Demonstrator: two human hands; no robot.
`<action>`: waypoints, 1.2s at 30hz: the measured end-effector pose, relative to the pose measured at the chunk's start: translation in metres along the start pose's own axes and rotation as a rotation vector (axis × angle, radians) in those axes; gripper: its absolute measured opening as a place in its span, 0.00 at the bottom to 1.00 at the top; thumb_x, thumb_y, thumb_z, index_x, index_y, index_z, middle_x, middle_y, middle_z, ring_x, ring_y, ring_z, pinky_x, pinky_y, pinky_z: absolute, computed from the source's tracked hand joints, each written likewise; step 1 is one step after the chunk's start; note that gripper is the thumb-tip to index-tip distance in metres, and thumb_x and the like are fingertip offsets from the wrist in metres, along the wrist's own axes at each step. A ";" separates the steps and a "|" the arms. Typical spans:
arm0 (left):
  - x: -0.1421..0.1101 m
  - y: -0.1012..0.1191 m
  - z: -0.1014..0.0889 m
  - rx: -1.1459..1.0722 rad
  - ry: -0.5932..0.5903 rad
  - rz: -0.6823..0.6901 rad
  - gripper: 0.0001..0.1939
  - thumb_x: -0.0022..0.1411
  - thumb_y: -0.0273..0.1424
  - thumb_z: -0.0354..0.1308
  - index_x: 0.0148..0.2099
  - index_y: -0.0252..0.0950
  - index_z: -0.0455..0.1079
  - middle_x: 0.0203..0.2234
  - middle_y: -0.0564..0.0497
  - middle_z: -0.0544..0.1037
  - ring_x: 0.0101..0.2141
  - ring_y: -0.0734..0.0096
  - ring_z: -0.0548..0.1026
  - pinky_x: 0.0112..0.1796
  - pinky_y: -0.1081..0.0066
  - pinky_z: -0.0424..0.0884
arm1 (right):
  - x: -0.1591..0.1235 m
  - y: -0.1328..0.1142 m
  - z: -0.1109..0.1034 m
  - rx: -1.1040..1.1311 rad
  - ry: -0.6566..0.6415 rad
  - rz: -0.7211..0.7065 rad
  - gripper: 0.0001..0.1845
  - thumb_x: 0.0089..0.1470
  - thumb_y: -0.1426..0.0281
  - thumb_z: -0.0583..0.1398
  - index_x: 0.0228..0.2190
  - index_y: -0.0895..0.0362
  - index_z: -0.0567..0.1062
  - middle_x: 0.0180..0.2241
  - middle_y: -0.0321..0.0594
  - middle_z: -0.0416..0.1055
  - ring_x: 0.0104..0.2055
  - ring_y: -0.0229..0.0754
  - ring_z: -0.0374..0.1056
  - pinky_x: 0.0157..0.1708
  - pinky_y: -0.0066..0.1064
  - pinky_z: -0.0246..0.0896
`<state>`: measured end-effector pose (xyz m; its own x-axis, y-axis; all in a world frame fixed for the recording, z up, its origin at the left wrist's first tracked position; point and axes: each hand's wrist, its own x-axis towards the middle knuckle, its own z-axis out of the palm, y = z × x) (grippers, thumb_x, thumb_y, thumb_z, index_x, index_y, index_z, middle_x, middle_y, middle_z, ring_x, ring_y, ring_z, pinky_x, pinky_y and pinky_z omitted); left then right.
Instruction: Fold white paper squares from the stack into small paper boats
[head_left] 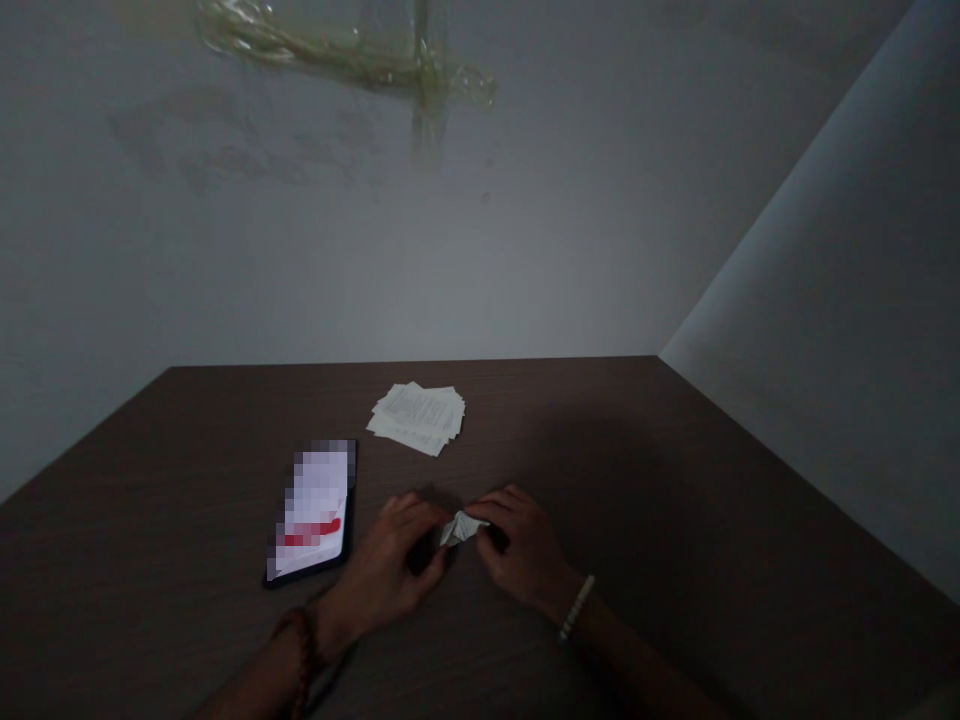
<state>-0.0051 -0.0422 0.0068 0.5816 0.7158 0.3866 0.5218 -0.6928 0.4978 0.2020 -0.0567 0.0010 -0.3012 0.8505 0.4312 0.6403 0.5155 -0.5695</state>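
Observation:
A small piece of folded paper point(463, 527), pale with creased faces, sits between my two hands just above or on the dark tabletop. From the left, my left hand point(394, 555) pinches one end of it between thumb and fingers. The other end is gripped by the curled fingertips of my right hand point(523, 550). A brown beaded bracelet circles the left wrist and a pale beaded one the right. Beyond the hands lies a loose stack of printed paper sheets point(420, 415), fanned unevenly.
To the left of my left hand a phone point(315, 510) lies face up, its lit screen blurred out. The brown wooden table point(600, 400) meets a grey wall point(525, 250) at the back, and another wall slants along its right edge.

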 end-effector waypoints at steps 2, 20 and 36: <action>0.000 0.001 0.000 0.010 -0.011 0.009 0.13 0.55 0.25 0.54 0.45 0.38 0.68 0.36 0.48 0.75 0.38 0.60 0.70 0.41 0.58 0.65 | 0.001 -0.001 0.001 0.009 0.004 0.009 0.11 0.51 0.78 0.60 0.36 0.54 0.76 0.35 0.38 0.74 0.38 0.42 0.66 0.42 0.35 0.60; -0.001 0.002 0.003 0.108 -0.028 0.018 0.08 0.63 0.30 0.52 0.44 0.38 0.69 0.36 0.48 0.74 0.38 0.60 0.69 0.41 0.57 0.64 | 0.002 -0.003 0.010 0.057 0.011 0.050 0.06 0.50 0.76 0.64 0.29 0.54 0.74 0.32 0.35 0.74 0.36 0.41 0.66 0.40 0.32 0.59; -0.002 -0.006 0.008 0.157 0.049 0.067 0.10 0.65 0.28 0.49 0.36 0.36 0.71 0.28 0.49 0.73 0.32 0.64 0.68 0.34 0.64 0.61 | 0.002 -0.008 0.005 0.096 -0.045 -0.033 0.02 0.55 0.72 0.61 0.31 0.55 0.75 0.30 0.36 0.74 0.34 0.39 0.67 0.39 0.32 0.59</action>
<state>-0.0045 -0.0396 -0.0030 0.5891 0.6685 0.4539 0.5763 -0.7414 0.3440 0.1927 -0.0583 0.0034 -0.3540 0.8354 0.4204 0.5597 0.5494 -0.6204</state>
